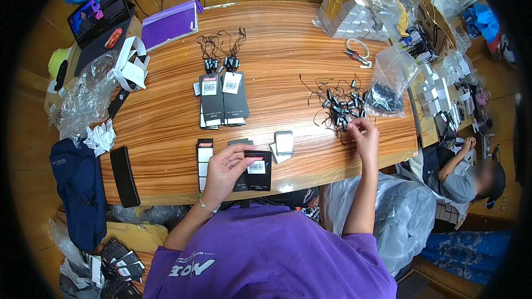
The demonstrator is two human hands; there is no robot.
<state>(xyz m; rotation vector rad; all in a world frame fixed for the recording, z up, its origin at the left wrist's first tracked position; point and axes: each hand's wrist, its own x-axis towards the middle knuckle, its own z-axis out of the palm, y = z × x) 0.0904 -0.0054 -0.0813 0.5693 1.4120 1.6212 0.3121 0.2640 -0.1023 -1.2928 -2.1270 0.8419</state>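
My left hand (224, 167) pinches a black hang tag (259, 180) that bears a red-and-white sticker, close to the table's front edge. Under and beside that hand lie grey tags (239, 143) and a dark strip of white stickers (205, 158). To the right, my right hand (364, 134) has its fingertips closed at the near edge of a tangled pile of black hang tag strings (338, 102); it seems to grip one string, partly hidden by the fingers. Small white cards (284, 142) lie between the hands. Beyond them rest two stacks of grey tags (235, 99) with strings attached.
A clear bag of black items (385, 97) lies right of the pile, with snips (356, 58) behind it. White boxes (354, 19) stand at the back right. A phone (124, 177), purple folder (169, 25) and laptop (91, 22) are leftward. Another person (463, 180) sits at right.
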